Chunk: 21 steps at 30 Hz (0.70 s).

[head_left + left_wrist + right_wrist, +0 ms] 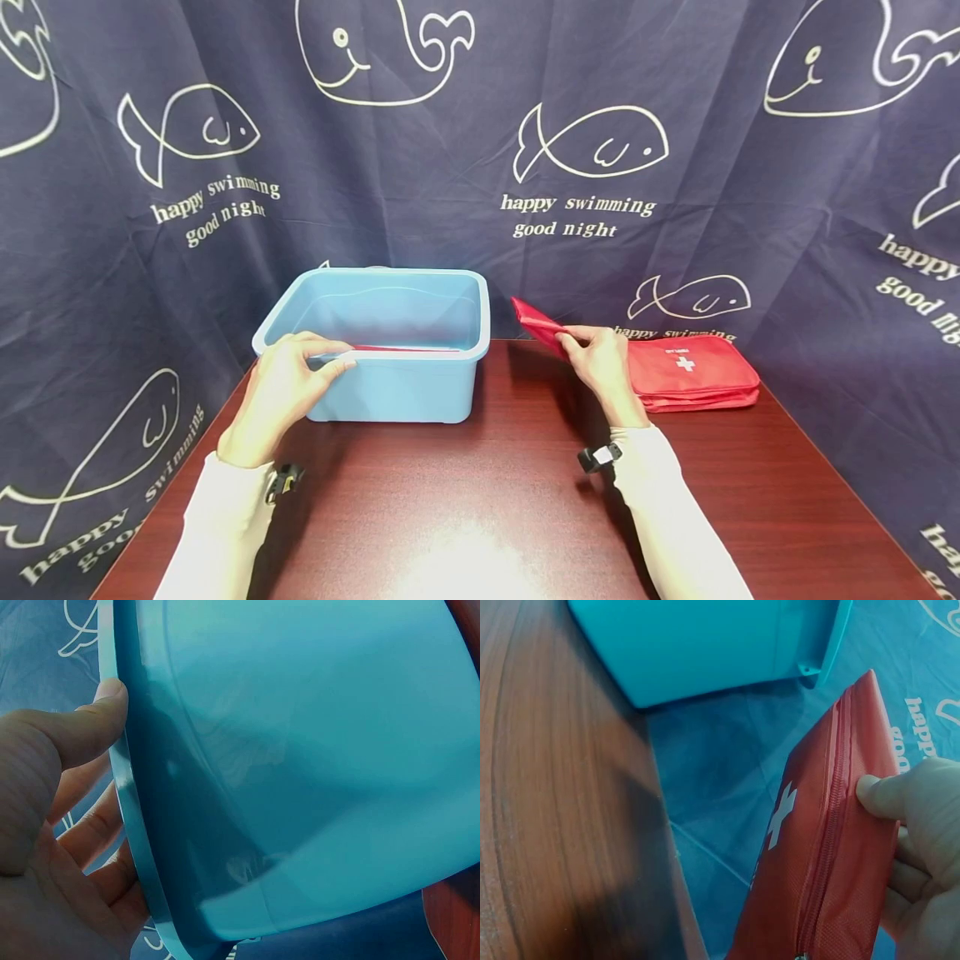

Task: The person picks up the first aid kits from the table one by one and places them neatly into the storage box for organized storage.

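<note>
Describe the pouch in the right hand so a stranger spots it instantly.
Find the blue bin on the table. Right of it, the right hand holds a zippered red pouch marked with a white cross. Unlike the red kit lying farther right, it is held aloft.

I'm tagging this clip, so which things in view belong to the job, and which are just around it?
Likely the job:
held pouch, in the right hand
bin, rim pinched by the left hand
red item, inside the bin
other pouch, lying flat

Likely just around:
table
curtain

The white-crossed pouch [817, 817] is red, bin [390, 390] blue, fish-printed curtain [450, 192] navy, wristbands [588, 460] seemingly black.
</note>
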Motion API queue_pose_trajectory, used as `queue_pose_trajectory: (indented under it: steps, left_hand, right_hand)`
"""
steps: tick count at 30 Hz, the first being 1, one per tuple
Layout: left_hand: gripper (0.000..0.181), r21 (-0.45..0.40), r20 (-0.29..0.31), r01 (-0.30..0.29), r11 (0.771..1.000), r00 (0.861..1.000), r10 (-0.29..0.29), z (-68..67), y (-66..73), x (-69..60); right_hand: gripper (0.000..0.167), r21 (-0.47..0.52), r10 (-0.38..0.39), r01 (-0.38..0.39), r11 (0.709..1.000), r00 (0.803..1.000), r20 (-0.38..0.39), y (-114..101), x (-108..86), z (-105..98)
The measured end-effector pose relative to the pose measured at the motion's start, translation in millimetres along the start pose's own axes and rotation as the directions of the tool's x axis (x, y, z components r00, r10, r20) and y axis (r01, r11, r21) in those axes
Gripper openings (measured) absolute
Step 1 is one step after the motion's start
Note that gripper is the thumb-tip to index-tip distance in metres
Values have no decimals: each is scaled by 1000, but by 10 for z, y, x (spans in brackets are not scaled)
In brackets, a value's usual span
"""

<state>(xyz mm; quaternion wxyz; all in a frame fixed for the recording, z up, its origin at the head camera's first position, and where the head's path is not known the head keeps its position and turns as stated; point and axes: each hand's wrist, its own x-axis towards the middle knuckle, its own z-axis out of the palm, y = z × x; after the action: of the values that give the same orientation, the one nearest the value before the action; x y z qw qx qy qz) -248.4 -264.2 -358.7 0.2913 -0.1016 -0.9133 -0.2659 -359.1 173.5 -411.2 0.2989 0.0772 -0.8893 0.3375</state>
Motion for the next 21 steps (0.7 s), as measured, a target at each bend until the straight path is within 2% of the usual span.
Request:
queue_pose_trajectory:
  steps: [11, 21]
  left_hand:
    - [15, 4, 0, -13, 1000, 1000, 13, 0, 13, 21]
    - [16, 4, 5, 7, 1000, 1000, -7, -12, 20, -3]
  right_hand:
    - [13, 27, -4, 5, 1000, 999, -47, -80, 19, -78]
    - [13, 48, -7, 11, 999, 997, -78, -168, 28, -160]
